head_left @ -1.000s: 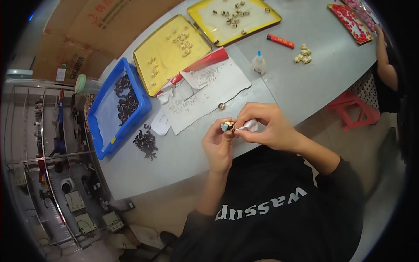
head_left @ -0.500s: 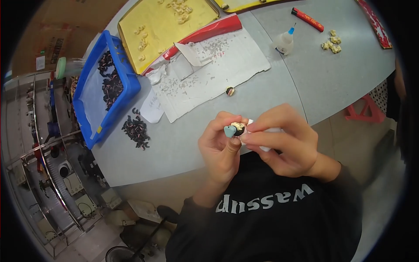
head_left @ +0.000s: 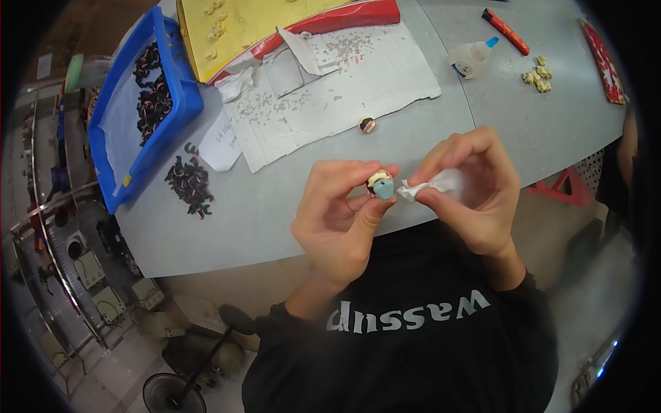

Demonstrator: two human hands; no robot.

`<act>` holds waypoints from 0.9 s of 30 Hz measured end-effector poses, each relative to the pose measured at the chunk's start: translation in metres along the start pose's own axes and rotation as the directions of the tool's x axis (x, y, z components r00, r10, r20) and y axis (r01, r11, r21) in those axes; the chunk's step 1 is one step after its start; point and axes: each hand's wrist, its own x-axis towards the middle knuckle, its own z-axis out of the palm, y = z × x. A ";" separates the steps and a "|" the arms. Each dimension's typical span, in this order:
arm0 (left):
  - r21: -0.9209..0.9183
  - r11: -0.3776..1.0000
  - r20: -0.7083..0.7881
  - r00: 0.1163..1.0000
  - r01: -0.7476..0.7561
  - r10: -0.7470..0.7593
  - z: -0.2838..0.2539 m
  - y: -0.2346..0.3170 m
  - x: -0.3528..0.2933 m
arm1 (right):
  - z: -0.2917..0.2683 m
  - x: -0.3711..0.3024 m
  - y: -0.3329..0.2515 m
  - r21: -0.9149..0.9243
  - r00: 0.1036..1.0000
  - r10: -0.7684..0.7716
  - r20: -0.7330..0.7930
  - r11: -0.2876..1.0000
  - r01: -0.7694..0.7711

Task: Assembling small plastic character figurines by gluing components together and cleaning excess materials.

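Between the thumb and fingers of my left hand [head_left: 337, 220] is a small figurine head [head_left: 380, 184], cream and black with a rounded blue-grey part facing me. My right hand [head_left: 478, 193] pinches a crumpled white tissue [head_left: 441, 184] just to the right of the figurine, apart from it. On the table beyond my hands lies a similar small cream-and-black piece [head_left: 367, 124]. A heap of black curved pieces with pink edges [head_left: 189, 186] rests on the tabletop to the left of my left hand.
A blue tray [head_left: 113, 180] of black pieces stands at the left. Behind are a yellow tray [head_left: 261, 17] and white cardboard [head_left: 406, 79] with grey crumbs. A glue bottle [head_left: 470, 60], a red marker [head_left: 506, 32] and several cream pieces [head_left: 538, 74] lie far right.
My right hand has drawn the tissue away from the figurine, to the right. My left hand has turned the figurine so its blue-grey part faces me. The whole view has shifted slightly.
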 end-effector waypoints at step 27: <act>0.061 0.998 -0.064 0.998 -0.002 0.006 -0.029 -0.007 0.000 | 0.016 0.002 0.001 -0.680 0.849 -0.314 0.425 0.508 0.528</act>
